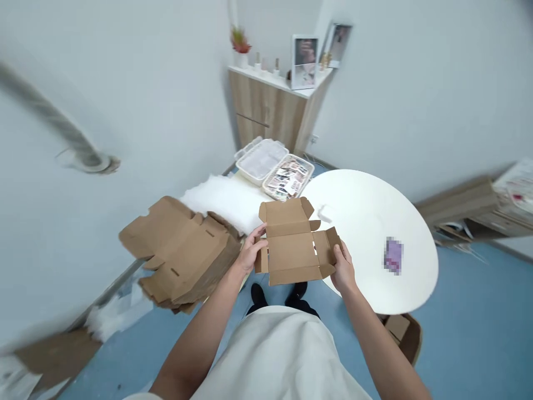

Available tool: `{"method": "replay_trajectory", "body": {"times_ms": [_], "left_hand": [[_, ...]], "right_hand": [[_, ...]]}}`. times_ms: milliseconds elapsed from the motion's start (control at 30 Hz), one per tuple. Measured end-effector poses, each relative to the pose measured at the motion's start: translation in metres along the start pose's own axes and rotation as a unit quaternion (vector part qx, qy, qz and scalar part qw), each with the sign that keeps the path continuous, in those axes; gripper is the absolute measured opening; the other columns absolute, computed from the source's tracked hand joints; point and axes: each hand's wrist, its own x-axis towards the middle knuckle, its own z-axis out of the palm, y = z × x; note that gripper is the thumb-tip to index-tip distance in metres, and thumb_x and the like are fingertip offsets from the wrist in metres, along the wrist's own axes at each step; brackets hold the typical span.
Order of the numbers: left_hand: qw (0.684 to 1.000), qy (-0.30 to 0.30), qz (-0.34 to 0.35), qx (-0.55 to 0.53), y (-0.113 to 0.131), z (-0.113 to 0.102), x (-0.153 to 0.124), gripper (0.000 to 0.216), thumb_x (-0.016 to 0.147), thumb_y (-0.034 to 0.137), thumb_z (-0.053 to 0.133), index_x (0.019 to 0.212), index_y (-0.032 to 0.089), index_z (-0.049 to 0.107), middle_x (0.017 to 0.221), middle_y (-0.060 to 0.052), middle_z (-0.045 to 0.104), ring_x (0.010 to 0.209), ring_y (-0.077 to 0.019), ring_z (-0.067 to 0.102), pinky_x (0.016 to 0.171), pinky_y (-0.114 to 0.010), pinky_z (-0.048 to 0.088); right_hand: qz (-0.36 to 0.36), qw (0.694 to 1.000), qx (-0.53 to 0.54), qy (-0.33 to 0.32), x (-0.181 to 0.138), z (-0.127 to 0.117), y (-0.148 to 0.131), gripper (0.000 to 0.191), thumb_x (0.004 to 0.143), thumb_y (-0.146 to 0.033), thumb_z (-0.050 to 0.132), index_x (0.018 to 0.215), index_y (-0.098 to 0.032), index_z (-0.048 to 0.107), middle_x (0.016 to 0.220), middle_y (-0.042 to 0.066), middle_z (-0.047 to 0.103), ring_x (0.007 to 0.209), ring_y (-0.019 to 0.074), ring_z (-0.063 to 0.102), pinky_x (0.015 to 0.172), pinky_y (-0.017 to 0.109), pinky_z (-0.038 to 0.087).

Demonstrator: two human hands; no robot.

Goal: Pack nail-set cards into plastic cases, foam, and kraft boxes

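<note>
A partly unfolded brown cardboard box (291, 250) is held up in front of my body, its flaps spread out. My left hand (251, 248) grips the box's left side flap, thumb on top. On the opposite side, my right hand (343, 268) pinches the right flap, which is bent upward. To the left lies a stack of flat cardboard boxes (195, 255), close to my left forearm. The round white table (366, 205) is beside my right hand, with a small white object (325, 213) and a blurred purple packet (393, 255) on it.
Behind the box, a plastic bin (288, 176) holds many small printed cards, its lid (261, 160) open. White padding sheets (227, 199) lie beside the stack. A wooden cabinet (270, 105) stands in the corner. Under the table is a brown bin (410, 336).
</note>
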Motion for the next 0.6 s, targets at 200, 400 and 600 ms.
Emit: {"method": "replay_trajectory", "body": {"times_ms": [200,400,600], "left_hand": [[0.98,-0.132,0.026,0.147,-0.041,0.082,0.033,0.053,0.069,0.032,0.06,0.119,0.021,0.047,0.126,-0.008,0.048,0.118,-0.0221,0.042,0.095,-0.033,0.036],[0.945,-0.126,0.063,0.295,-0.097,0.171,0.062,0.054,0.062,0.014,0.06,0.114,0.019,0.048,0.114,-0.008,0.055,0.11,-0.0201,0.048,0.093,-0.034,0.038],[0.928,-0.125,0.085,0.34,-0.152,0.229,0.083,0.056,0.057,0.006,0.054,0.112,0.018,0.05,0.108,-0.006,0.058,0.103,-0.019,0.052,0.092,-0.034,0.038]], "right_hand": [[-0.062,0.99,-0.052,0.113,-0.01,-0.096,0.019,0.05,0.081,-0.049,0.039,0.124,-0.024,0.043,0.126,0.006,0.05,0.114,0.0208,0.047,0.091,0.037,0.042],[-0.032,0.988,-0.058,0.142,0.005,-0.192,0.051,0.05,0.078,-0.042,0.043,0.124,-0.024,0.044,0.127,0.006,0.048,0.114,0.0205,0.047,0.089,0.036,0.043],[0.06,0.988,-0.124,0.076,0.026,-0.27,0.067,0.052,0.065,-0.022,0.048,0.117,-0.022,0.048,0.116,0.006,0.054,0.091,0.0181,0.057,0.074,0.032,0.048]]}}
